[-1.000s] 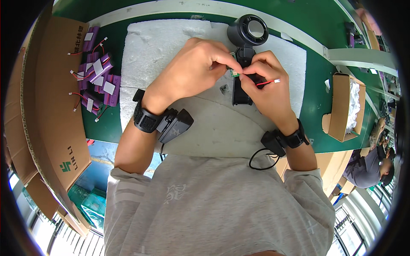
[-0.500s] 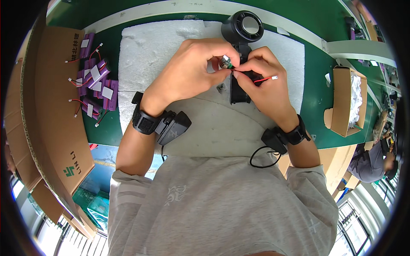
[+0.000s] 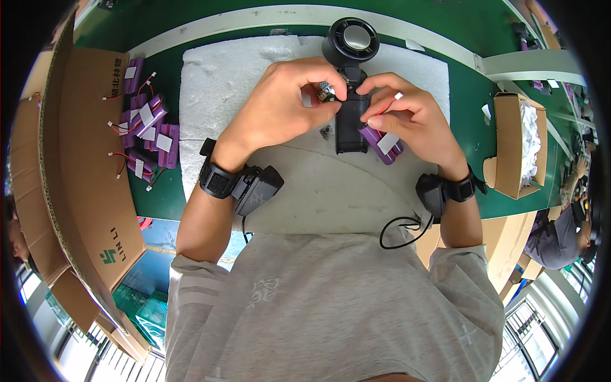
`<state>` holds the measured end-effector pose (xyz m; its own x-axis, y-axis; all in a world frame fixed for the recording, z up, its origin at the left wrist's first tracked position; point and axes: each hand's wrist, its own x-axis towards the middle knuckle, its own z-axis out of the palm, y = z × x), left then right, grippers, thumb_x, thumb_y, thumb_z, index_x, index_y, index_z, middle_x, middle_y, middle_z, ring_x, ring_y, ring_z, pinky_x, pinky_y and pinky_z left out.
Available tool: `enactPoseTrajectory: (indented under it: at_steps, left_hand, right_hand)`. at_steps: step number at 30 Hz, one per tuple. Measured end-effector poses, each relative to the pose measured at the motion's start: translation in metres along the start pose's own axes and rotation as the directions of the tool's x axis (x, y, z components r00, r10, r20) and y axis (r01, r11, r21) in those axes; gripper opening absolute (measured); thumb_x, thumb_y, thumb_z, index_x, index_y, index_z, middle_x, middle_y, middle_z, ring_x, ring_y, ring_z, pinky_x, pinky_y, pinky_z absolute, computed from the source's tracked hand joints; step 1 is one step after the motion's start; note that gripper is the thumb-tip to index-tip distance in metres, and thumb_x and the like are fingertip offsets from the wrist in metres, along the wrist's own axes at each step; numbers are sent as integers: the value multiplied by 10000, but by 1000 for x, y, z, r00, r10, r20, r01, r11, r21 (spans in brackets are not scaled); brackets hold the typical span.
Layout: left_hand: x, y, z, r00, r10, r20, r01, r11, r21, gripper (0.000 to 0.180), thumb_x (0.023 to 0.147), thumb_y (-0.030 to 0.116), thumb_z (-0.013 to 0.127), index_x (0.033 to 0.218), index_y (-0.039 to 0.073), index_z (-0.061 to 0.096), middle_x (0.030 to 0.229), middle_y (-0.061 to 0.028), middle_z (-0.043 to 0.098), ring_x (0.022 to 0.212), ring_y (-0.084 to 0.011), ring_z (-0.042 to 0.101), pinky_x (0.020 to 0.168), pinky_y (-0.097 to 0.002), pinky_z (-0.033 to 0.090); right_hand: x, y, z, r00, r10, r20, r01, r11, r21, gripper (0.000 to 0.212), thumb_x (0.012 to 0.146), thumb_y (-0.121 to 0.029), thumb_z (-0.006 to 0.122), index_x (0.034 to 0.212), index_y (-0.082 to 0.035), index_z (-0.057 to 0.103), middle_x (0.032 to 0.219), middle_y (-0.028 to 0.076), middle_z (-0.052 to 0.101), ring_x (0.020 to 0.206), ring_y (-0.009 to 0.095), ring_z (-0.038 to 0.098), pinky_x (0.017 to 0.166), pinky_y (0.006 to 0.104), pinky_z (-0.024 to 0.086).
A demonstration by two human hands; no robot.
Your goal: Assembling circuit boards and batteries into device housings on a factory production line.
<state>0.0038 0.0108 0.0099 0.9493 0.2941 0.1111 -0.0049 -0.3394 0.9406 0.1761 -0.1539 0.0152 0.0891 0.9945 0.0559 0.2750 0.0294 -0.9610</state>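
Observation:
A black handheld fan (image 3: 351, 130) lies on the foam sheet in front of me, its round fan head (image 3: 355, 39) pointing away and its long handle toward me. At the upper left of that handle, my left hand (image 3: 280, 105) is closed in a pinch around a small circuit board (image 3: 326, 93), which its fingers partly cover. My right hand (image 3: 417, 124) holds a purple battery pack (image 3: 382, 144) with a white label, just right of the handle. From the pack a red wire rises past the fingers to a white connector (image 3: 398, 96).
White foam sheet (image 3: 223, 70) covers part of the green table (image 3: 468, 137). Several purple battery packs (image 3: 153, 121) with wires lie at the left, beside a tall cardboard box (image 3: 95, 146). At the right stands a small open carton (image 3: 509, 149) with white contents. A co-worker (image 3: 557, 235) is at far right.
My right hand has moved right and turned, and the purple battery pack now shows in it. The fan has shifted slightly left. My left hand stays nearly in place.

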Motion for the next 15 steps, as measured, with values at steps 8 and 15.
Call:
enactPoseTrajectory:
  at_steps: [8, 15]
  left_hand:
    - [-1, -1, 2, 997, -72, -15, 71, 997, -22, 131, 739, 29, 730, 847, 44, 658, 809, -24, 645, 660, -124, 554, 599, -268, 462]
    - [-2, 1, 0, 997, -65, 51, 69, 995, -68, 135, 761, 75, 748, 860, 45, 662, 816, -18, 639, 656, -114, 538, 608, -268, 457]
  right_hand:
    - [1, -9, -6, 958, 223, -180, -109, 865, 489, 226, 999, -177, 492, 887, 0, 576, 962, 106, 564, 702, 160, 558, 709, 272, 476]
    - [2, -10, 22, 978, -32, -204, -28, 957, -287, 291, 1007, -190, 476, 835, 19, 584, 862, 65, 536, 600, 137, 498, 567, 281, 407]
